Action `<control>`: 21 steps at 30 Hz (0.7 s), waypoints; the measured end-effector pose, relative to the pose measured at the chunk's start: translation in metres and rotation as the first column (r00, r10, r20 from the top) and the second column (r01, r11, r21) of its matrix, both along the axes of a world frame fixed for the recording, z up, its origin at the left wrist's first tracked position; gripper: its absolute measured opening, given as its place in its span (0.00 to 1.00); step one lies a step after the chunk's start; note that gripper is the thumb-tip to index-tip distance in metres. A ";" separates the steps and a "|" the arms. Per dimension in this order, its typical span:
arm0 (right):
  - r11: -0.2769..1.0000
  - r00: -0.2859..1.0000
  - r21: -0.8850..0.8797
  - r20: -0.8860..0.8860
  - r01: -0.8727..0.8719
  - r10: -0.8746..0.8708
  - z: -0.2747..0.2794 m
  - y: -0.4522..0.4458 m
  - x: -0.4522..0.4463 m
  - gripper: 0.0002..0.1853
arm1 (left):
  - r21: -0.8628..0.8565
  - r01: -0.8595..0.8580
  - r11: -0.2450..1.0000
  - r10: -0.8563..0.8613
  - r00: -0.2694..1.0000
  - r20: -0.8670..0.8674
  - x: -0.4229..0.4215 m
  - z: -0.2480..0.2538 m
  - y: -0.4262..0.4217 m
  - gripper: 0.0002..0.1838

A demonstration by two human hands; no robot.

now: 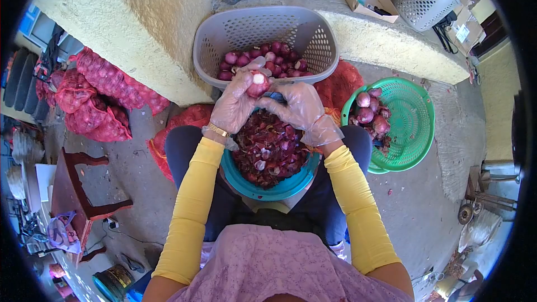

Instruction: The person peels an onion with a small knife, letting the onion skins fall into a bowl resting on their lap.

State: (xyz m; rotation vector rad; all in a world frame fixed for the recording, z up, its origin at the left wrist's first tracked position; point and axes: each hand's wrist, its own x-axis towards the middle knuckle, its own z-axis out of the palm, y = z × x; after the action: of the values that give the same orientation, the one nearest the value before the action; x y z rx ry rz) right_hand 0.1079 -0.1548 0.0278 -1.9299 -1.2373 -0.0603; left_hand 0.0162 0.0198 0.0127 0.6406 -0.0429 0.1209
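Left hand (230, 103), filmy clear glove, pinches round, glossy onion (258, 86), underside hidden, near rim of perforated grey basket (263, 18). Teal tub (274, 194) below, papery skins (265, 154) inside. Right hand (302, 107), gloved, fingers curled beside onion; grip on mostly hidden blue object (274, 96) unclear. Floor (458, 140) stretches right of green colander (418, 126).
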 end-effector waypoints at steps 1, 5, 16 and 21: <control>0.998 1.000 0.050 -0.020 0.022 -0.021 0.000 0.000 0.000 0.22 | 0.000 -0.001 1.000 0.001 1.000 -0.001 0.000 -0.002 0.000 0.21; 0.983 0.983 -0.114 -0.098 0.141 -0.152 0.003 -0.003 0.003 0.24 | 0.022 -0.008 1.000 0.007 1.000 0.018 0.001 -0.005 0.002 0.23; 0.994 0.984 -0.044 -0.149 0.097 -0.102 -0.001 0.001 0.002 0.26 | 0.017 0.012 1.000 -0.011 0.999 -0.030 0.003 -0.008 -0.001 0.19; 0.997 0.988 0.027 -0.142 0.066 -0.061 -0.007 0.003 0.003 0.24 | 0.024 0.027 0.999 -0.028 0.999 0.019 0.002 -0.004 -0.004 0.18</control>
State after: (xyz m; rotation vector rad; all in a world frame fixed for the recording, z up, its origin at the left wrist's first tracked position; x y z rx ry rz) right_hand 0.1109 -0.1518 0.0206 -1.9119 -1.0756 0.0231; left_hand 0.0180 0.0163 0.0088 0.6621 -0.0716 0.1001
